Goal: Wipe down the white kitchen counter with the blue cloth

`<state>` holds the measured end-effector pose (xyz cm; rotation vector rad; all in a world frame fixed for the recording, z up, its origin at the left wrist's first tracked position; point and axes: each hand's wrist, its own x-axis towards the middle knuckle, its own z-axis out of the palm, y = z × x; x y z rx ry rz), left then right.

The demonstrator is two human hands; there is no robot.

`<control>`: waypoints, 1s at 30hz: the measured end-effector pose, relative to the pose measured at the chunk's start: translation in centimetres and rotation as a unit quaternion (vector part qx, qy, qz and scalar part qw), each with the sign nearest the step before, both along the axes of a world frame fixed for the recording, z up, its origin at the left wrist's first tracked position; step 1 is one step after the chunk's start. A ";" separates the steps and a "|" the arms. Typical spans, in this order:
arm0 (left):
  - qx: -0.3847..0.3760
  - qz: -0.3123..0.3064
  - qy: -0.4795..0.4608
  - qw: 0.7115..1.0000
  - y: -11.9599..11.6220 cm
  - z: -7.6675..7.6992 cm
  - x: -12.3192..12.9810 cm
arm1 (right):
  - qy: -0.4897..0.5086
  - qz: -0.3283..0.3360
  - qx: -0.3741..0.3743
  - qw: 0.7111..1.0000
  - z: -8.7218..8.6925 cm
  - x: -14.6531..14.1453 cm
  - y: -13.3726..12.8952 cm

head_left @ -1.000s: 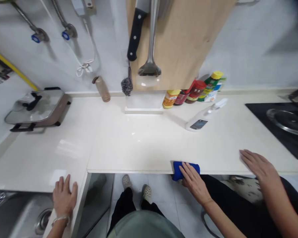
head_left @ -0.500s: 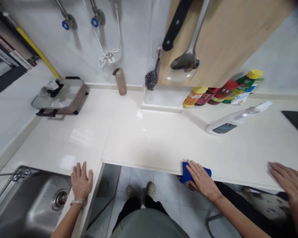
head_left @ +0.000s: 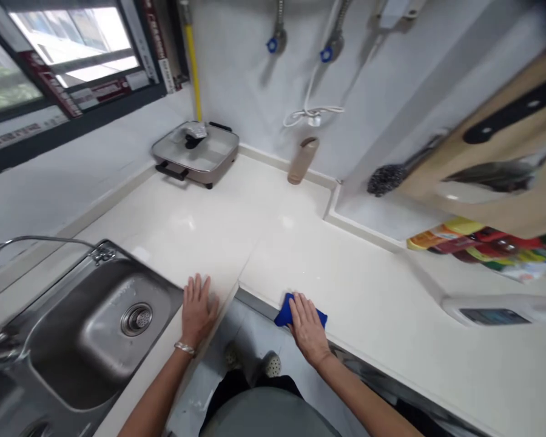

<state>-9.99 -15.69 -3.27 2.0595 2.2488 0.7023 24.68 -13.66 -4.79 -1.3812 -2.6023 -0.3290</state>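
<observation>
My left hand (head_left: 198, 309) lies flat with fingers spread on the white countertop (head_left: 200, 212), just right of the steel sink (head_left: 91, 328). A bracelet circles its wrist. My right hand (head_left: 307, 328) holds a folded blue cloth (head_left: 287, 309) against the counter's front edge, right of the inner corner. The fingers lie over the cloth on top; the thumb's side is mostly hidden below the edge. Small wet spots glint on the counter behind the cloth.
An electric pan with glass lid (head_left: 200, 149) and a brown bottle (head_left: 303, 160) stand along the back. To the right are a blurred white spray bottle (head_left: 486, 309), several condiment bottles (head_left: 473, 240) and a hanging wooden board (head_left: 473, 182). A faucet (head_left: 40, 238) arches over the sink.
My view has turned left, bringing the window and more sink into sight. My right hand has slid the cloth left along the edge, nearer my left hand. Another person's hand has left view.
</observation>
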 end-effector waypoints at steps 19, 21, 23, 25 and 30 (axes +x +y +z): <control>-0.102 0.076 0.070 0.989 -25.0 0.8 -2.4 | 0.109 0.119 -0.027 0.987 -0.8 -12.5 4.4; -0.119 0.086 0.083 0.986 -28.2 0.5 -2.7 | 0.115 0.121 -0.022 0.986 -0.5 -10.0 3.6; -0.128 0.100 0.091 0.983 -31.0 0.1 -3.2 | 0.113 0.118 -0.012 0.987 -0.3 -6.4 2.4; -0.137 0.129 0.091 0.978 -33.5 -0.3 -3.6 | 0.099 0.112 0.002 0.989 -0.1 -1.9 1.0; -0.159 0.245 0.087 0.953 -37.9 -0.2 -4.4 | 0.047 0.090 0.027 0.994 0.0 10.7 -2.8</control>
